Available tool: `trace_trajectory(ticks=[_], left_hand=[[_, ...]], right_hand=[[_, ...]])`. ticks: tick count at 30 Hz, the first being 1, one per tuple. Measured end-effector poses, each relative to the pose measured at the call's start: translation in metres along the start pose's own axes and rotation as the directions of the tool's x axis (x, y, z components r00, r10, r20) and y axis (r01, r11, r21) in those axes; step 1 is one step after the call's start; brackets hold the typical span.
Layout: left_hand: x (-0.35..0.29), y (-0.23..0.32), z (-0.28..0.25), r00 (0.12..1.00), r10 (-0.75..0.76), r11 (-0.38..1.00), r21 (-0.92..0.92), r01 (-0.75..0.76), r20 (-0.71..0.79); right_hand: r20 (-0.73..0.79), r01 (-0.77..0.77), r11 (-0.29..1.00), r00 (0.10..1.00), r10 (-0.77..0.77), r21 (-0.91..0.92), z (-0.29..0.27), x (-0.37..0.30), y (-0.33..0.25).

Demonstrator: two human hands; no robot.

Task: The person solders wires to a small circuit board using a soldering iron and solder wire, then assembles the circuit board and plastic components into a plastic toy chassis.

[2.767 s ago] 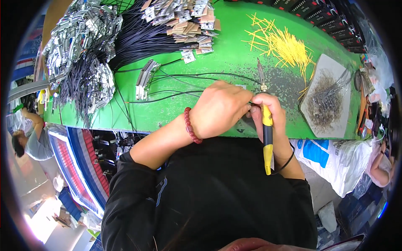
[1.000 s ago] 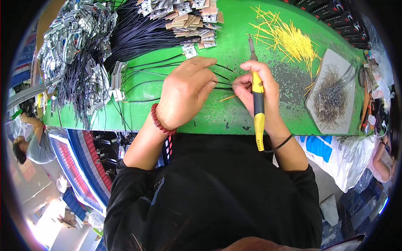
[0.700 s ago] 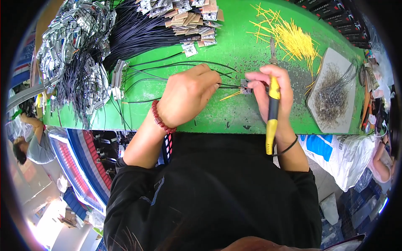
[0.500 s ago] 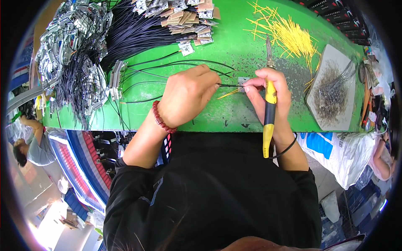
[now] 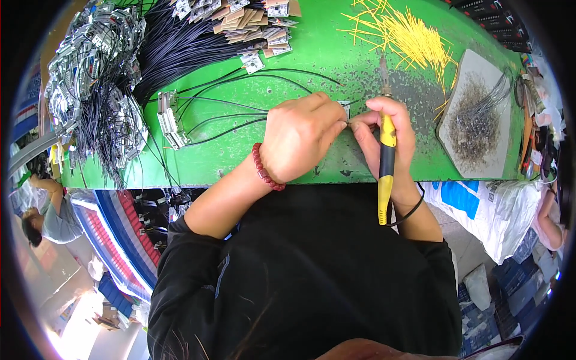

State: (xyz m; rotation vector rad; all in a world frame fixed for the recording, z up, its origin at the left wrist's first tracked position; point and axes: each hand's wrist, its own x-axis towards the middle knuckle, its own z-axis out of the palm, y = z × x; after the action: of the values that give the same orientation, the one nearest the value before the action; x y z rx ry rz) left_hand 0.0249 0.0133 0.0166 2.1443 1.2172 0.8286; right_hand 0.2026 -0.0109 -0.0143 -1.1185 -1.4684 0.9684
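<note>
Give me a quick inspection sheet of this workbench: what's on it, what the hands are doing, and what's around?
Surface: green bench top, scuffed grey near the middle.
Job's things: yellow-handled soldering iron in the right hand; a small part is pinched between both hands, too small to identify.
Clutter: pile of yellow wire pieces; grey tray of thin metal bits; small tagged boards.
Hands: left hand, with a red bead bracelet, meets the right at the fingertips.
Cables: bundle of black wires; loose black leads run to a connector.
Surroundings: white sack on the right; another person at lower left.
</note>
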Motion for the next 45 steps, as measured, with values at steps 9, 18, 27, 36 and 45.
trace_trajectory(ticks=[9,18,27,36,45], left_hand=[[-0.001,-0.007,0.007,0.999,-0.027,0.995,-0.101,0.023,-0.045],[-0.001,-0.009,0.007,1.0,-0.012,0.99,-0.143,0.009,-0.02],[0.001,-0.009,0.014,0.998,0.039,0.995,0.097,-0.034,-0.055],[0.003,-0.005,0.02,0.993,0.111,0.987,0.118,-0.107,-0.035],[0.004,-0.002,0.021,0.999,0.023,0.999,0.047,-0.022,-0.025]], right_hand=[[-0.047,0.124,0.991,0.991,-0.126,-0.041,-0.006,-0.003,0.002],[-0.056,0.159,0.987,0.986,-0.16,-0.025,-0.003,0.0,0.004],[-0.084,-0.119,0.989,0.988,0.126,0.084,-0.036,-0.008,-0.013],[-0.389,-0.055,0.998,0.92,0.043,-0.019,-0.138,-0.056,-0.014],[-0.649,-0.045,0.993,0.76,-0.034,-0.105,-0.195,-0.053,0.011]])
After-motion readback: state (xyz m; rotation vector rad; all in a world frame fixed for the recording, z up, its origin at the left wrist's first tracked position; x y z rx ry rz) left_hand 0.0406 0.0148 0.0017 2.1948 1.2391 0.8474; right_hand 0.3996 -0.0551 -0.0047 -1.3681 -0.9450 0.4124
